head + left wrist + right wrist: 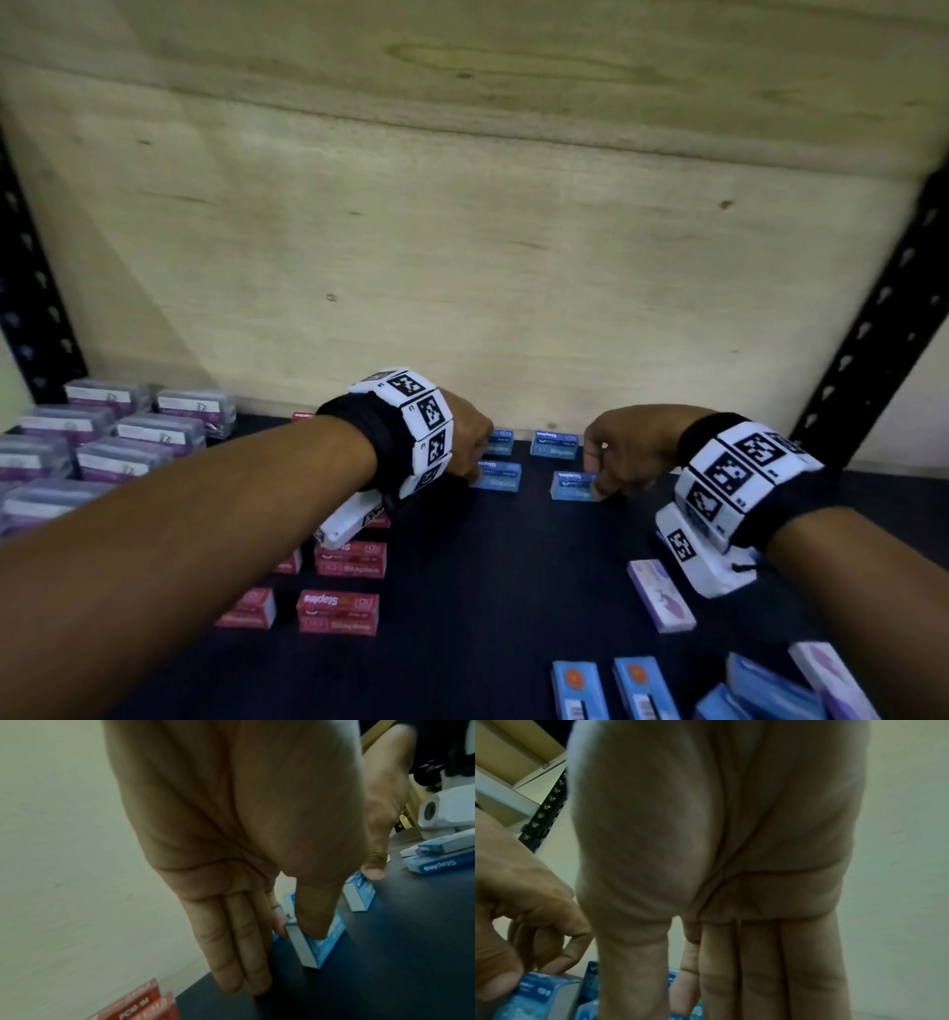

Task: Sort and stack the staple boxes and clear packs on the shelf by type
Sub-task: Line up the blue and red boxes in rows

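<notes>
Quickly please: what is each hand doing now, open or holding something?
Left hand: pinches a blue staple box.
Right hand: pinches another blue staple box.

The shelf surface [488,591] is dark navy-black, the back panel [462,257] is pale wood grain, and the uprights [873,334] are black. The staple boxes are light blue [572,485] with white lettering or red [338,611] with white lettering, and the clear packs [123,457] carry purple and white labels. Both wristbands [739,478] are black with white tiles bearing black square-code patterns.
</notes>
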`<state>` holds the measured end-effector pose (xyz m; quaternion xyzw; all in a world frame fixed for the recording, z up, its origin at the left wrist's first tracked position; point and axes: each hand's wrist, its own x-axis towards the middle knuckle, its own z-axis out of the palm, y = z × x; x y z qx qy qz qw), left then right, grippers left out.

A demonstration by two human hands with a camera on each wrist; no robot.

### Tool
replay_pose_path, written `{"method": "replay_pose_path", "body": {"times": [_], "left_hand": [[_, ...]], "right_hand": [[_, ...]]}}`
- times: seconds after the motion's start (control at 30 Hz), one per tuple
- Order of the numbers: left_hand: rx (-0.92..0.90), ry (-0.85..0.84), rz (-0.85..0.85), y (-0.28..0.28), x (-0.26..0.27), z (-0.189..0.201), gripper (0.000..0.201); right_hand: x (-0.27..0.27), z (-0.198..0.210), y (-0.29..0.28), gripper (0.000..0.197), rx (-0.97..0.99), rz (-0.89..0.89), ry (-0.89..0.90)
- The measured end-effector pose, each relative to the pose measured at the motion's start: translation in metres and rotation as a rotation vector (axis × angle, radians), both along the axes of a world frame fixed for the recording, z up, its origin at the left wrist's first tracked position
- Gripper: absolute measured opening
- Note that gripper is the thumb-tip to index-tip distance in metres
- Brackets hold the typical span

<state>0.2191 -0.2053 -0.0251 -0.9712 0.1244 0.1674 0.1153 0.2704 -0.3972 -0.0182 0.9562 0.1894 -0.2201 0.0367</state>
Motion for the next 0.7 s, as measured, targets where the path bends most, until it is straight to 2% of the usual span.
{"method": "replay_pose_path", "body": {"times": [0.4, 0.53, 0.7], "left_hand": [[0.037, -0.119, 0.047, -0.003, 0.007, -0.014, 0.034], [0.055, -0.13, 0.042, -0.005, 0.008, -0.015, 0.024], [0.045, -0.157, 0.049, -0.005, 0.007, -0.017, 0.032]], "right_hand": [[0.011, -0.007, 0.004, 0.025, 0.127, -0.083, 0.039], [0.01, -0.008, 0.009, 0.031, 0.109, -0.061, 0.004], [0.01, -0.008, 0.009, 0.032, 0.113, -0.064, 0.002]]}}
